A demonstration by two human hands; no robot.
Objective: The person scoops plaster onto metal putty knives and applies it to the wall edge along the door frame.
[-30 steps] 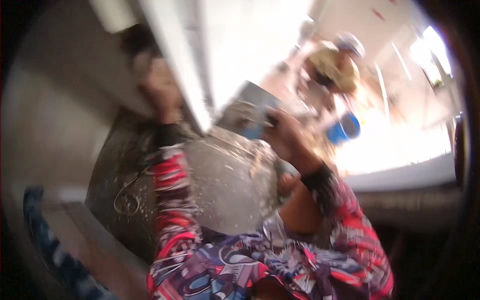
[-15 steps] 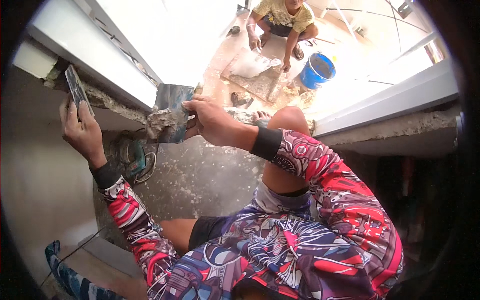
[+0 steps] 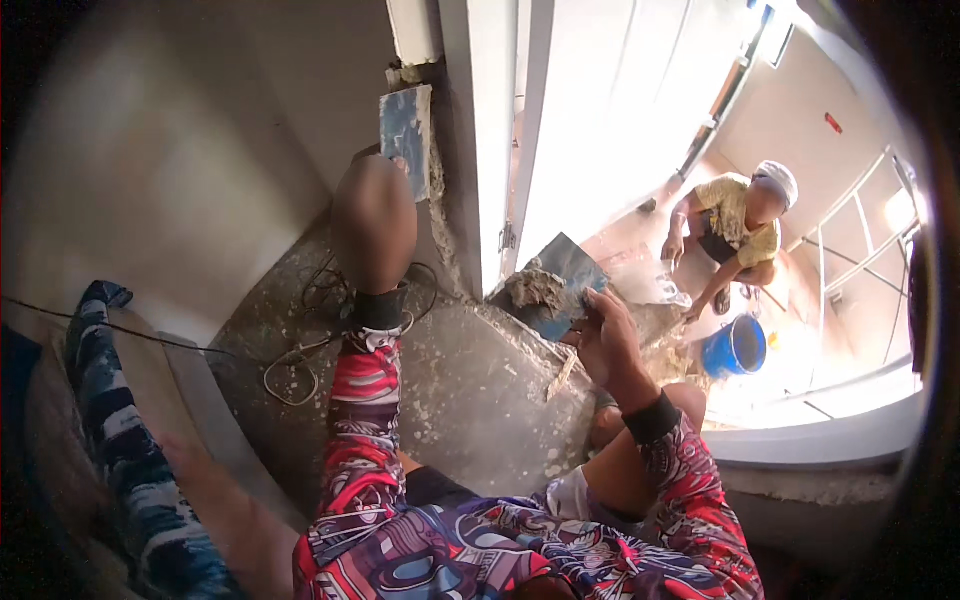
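Plastering the door frame: left hand grips the trowel against it, right hand grasps the mortar-loaded board beside it; the next stroke seems to need a steady, flat press.

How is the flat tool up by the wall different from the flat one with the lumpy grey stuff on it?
The flat blue-grey trowel in the left hand stands upright against the wall edge by the white door frame, and no lump shows on it. The flat blue-grey board in the right hand is tilted and lower, carrying a lump of grey mortar. Both are flat, bluish and mortar-smeared.
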